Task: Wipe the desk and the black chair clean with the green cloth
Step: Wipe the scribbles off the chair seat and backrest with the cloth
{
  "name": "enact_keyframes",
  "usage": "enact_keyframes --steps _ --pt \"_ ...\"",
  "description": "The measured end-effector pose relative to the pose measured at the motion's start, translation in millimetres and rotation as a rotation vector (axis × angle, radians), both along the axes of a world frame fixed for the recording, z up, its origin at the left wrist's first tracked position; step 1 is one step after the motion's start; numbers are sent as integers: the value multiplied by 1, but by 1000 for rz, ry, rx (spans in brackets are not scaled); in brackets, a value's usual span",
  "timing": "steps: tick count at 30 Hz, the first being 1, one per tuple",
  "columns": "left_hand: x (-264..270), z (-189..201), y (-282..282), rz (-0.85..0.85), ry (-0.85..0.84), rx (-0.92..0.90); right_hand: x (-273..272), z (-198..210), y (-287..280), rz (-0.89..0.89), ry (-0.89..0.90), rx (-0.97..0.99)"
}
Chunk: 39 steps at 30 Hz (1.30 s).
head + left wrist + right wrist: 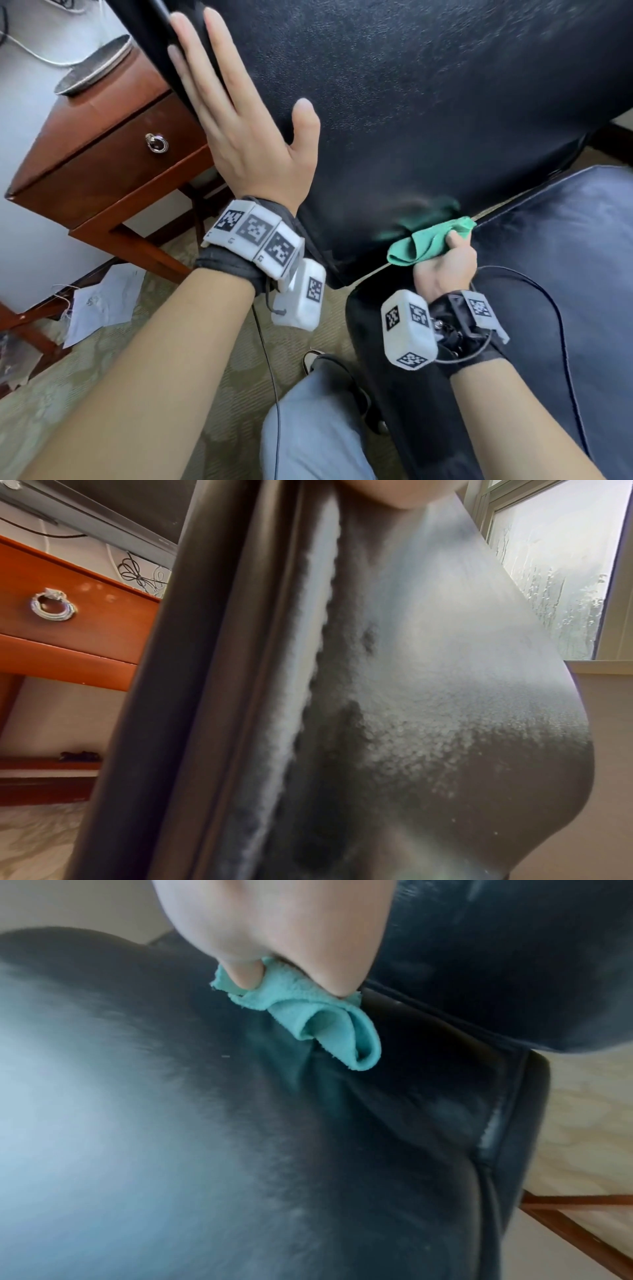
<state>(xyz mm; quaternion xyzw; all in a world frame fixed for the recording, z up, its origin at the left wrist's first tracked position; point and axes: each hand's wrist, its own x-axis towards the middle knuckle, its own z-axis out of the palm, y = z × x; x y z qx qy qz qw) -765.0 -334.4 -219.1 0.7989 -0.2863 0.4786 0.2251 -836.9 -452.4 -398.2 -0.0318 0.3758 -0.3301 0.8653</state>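
The black leather chair fills the upper right of the head view, its backrest tilted and its seat lower right. My left hand lies flat against the backrest's left edge, fingers straight. My right hand grips the bunched green cloth at the seam where backrest meets seat. In the right wrist view the fingers pinch the green cloth against the black leather. The left wrist view shows the chair's backrest and its dark frame edge up close.
A brown wooden desk with a ring-pull drawer stands left of the chair, a grey oval pad on top. Crumpled paper lies on the patterned carpet. My knee in light trousers is below. A window is behind the chair.
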Motion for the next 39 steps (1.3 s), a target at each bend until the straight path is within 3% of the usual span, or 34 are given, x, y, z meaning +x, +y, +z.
enact_keyframes --steps 3,6,9,12,16,19,23,25,32,36,39 --pt "0 1 -1 10 1 -1 -9 33 -16 11 -111 -154" --pt "-1 1 -1 23 0 5 -12 57 -5 158 -72 -370" --pt "0 1 0 35 22 9 -11 50 19 345 -30 -517" --pt "1 0 1 37 25 15 -12 35 38 480 80 -862" --pt "1 -1 1 44 14 18 -8 26 38 408 302 -1161" --pt "2 -1 2 51 3 23 -2 25 17 344 374 -1092" --pt "3 -1 0 49 -3 25 18 33 -25 67 195 -776" --pt "4 -2 -1 51 -7 19 27 29 -28 61 133 -683" --pt "3 -2 0 70 -7 29 1 21 78 477 46 -991" --pt "3 -2 1 73 -7 44 -15 23 82 456 55 -1129" --pt "3 -1 2 77 -4 41 0 34 42 339 115 -1062"
